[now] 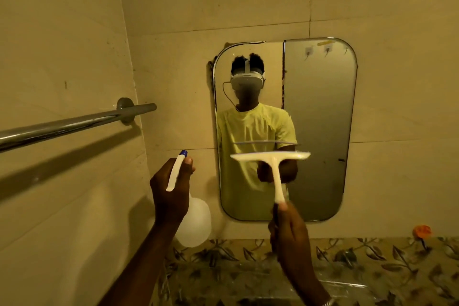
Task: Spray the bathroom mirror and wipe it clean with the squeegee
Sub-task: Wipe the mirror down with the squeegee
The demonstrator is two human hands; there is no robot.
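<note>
- Holding both tools up at once, the person faces the mirror, which hangs on the tiled wall in the centre right of the frame.
- Left hand, lower centre of the frame: its grip is closed around the neck of the spray bottle, thumb up near the blue-tipped nozzle, which points toward the wall just left of the glass. The white bottle body hangs below the hand.
- Right hand, lower centre right: its grip is closed on the bottom end of the handle of the squeegee, with the blade lying crosswise in front of the lower half of the glass. Whether the blade touches the glass or hovers just off it I cannot tell.
- Progress, as a judgement: the wiping looks under way or about to start. I can make out no droplets or streaks, so how much is sprayed or wiped is unclear.
- A dark vertical line divides the reflection; the right part looks dull grey, though haze and reflected surface cannot be told apart.
- Hard to read: dim yellow light flattens detail, and the forearms are cut off at the bottom edge.
- A towel bar crosses the left of the frame, and the patterned counter runs below the mirror, with a small orange object at the far right that is too blurred to name.
</note>
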